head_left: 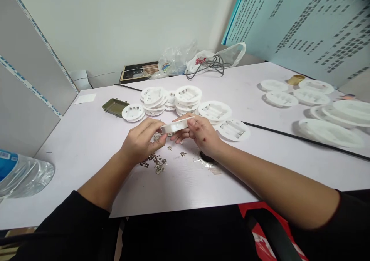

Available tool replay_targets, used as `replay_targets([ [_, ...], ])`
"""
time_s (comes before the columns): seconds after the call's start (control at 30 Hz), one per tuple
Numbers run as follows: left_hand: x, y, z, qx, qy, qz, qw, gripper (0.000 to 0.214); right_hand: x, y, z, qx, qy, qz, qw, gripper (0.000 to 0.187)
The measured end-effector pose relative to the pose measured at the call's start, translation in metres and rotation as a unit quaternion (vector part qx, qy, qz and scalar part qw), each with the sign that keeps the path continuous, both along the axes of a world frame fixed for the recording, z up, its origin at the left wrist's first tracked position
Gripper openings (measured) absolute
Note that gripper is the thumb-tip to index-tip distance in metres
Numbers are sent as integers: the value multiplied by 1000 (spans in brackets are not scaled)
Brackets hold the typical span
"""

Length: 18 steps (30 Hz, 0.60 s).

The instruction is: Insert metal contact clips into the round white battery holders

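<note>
Between my two hands, above the table, a round white plastic battery holder (177,126) is tilted nearly edge-on, so its face is hidden. My left hand (141,138) pinches its left edge with thumb and fingers. On the other side my right hand (199,132) grips the right edge, thumb on the near side and fingers beneath. Small metal battery contacts (157,163) lie in a loose pile below my left hand, and a single contact (183,154) lies apart to the right. Just behind my hands are stacks of similar white holders (187,95).
More white discs (329,132) spread over the right side, near a brown tape roll (296,79). An olive tray (115,107) stands at the back left. A large water bottle (26,174) is at the left edge. Plastic bags (199,61) and a black cable (214,65) lie at the back.
</note>
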State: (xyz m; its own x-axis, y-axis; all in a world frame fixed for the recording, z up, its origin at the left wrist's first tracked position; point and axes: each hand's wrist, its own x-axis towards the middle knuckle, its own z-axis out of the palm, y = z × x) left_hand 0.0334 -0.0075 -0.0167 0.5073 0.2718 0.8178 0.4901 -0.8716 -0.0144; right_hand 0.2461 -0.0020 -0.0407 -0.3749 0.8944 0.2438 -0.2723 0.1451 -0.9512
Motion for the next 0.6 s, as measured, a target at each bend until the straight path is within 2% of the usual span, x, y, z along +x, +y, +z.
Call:
replay_targets([
  [0.07,-2,2,-1,-17,3,-3,1000,23,1,1,-1,18,-14,-21,1000,58],
  [0.2,-7,6,-4,-136,-59,19,989,37,2,3,-3,63,-19,-59,996,56],
  [0.3,-9,8,-5,-218,-85,71,970,18,3,2,-3,94,-26,-83,992,60],
  [0.43,-3,9,-10,-294,61,85,950,16,5,0,-3,95,-70,-102,988,59],
  [0.6,4,8,-16,-284,151,131,938,25,4,0,-7,96,-105,-132,981,56],
])
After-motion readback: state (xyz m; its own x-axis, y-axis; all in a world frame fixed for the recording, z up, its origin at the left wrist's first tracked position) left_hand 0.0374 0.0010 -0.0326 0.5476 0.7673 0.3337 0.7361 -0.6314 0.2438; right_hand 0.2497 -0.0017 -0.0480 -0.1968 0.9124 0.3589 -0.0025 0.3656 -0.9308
